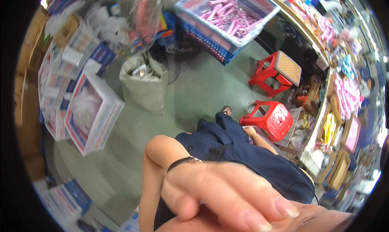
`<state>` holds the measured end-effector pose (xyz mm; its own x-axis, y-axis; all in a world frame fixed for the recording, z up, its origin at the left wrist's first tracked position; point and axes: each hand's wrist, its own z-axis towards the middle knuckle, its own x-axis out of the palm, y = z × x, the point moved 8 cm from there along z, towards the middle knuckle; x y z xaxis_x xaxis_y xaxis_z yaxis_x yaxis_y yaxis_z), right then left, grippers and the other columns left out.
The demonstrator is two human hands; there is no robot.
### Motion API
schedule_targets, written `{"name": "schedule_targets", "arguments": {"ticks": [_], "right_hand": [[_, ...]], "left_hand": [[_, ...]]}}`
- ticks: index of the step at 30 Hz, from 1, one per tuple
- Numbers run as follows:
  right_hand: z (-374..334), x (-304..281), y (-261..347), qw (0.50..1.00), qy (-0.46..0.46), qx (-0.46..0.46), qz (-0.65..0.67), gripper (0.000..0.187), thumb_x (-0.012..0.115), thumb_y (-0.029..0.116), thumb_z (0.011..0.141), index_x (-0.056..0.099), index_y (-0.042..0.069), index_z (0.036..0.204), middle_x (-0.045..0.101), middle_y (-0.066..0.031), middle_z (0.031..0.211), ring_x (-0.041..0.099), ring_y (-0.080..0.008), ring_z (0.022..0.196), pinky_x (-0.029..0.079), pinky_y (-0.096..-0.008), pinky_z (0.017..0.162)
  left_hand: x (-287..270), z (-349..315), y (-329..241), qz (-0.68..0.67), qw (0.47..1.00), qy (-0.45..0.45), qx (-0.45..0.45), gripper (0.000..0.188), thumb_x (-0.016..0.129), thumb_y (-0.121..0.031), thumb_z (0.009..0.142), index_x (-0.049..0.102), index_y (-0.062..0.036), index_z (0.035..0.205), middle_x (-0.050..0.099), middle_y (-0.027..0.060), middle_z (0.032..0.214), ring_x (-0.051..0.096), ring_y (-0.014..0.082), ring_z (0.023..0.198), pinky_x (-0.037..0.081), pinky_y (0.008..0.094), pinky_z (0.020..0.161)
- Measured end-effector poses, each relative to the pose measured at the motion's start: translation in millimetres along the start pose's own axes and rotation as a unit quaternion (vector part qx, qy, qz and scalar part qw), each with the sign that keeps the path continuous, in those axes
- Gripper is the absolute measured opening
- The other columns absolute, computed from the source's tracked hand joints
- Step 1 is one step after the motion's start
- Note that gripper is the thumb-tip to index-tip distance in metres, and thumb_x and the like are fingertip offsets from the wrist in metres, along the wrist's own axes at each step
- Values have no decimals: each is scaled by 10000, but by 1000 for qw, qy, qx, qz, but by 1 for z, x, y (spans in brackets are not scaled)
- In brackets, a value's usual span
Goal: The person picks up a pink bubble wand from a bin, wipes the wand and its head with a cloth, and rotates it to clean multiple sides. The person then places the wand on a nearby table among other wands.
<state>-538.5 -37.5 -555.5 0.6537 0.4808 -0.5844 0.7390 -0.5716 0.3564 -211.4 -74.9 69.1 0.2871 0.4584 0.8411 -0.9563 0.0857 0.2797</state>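
My left hand (227, 187) is raised very close to the view, palm down, with a dark band (186, 162) on its wrist. Its fingers stretch out toward the lower right, and nothing is held in them. Low at my right side, my right hand (250, 130) hangs beside a red plastic stool (279, 120). Its fingers are too small and partly hidden to read. Dark navy clothing (231, 141) covers my body between the two arms.
Another red stool with a woven top (288, 68) stands farther off. A blue crate (227, 49) holds many pink pieces. To the left are an open sack (144, 86) and a tilted lined box (103, 114). A cluttered workbench (320, 151) runs along the right.
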Motion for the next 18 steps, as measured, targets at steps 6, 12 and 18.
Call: {"name": "schedule_targets", "arguments": {"ticks": [6, 12, 18], "right_hand": [[13, -12, -63, 982, -71, 61, 167, 414, 562, 395, 798, 675, 31, 959, 664, -186, 942, 638, -281, 926, 471, -384, 808], [24, -90, -93, 950, -182, 110, 228, 337, 510, 309, 778, 690, 75, 940, 667, -167, 930, 641, -283, 912, 486, -385, 815], [-41, -87, -141, 786, -329, 275, 445, 266, 492, 232, 753, 688, 68, 825, 651, -199, 851, 644, -337, 802, 486, -431, 740]], "left_hand": [[-51, 45, 110, 95, 981, -24, -168, 391, 411, -278, 968, 531, 80, 1070, 527, 278, 1144, 498, 404, 1116, 430, 445, 903], [-143, 61, 259, 210, 748, 415, -473, 364, 296, -264, 985, 534, -3, 1072, 628, 229, 1052, 592, 382, 1020, 358, 516, 945], [-191, 44, 346, 82, 677, 303, -665, 185, 451, -159, 932, 562, -11, 926, 637, 139, 823, 635, 275, 779, 436, 422, 825]]}}
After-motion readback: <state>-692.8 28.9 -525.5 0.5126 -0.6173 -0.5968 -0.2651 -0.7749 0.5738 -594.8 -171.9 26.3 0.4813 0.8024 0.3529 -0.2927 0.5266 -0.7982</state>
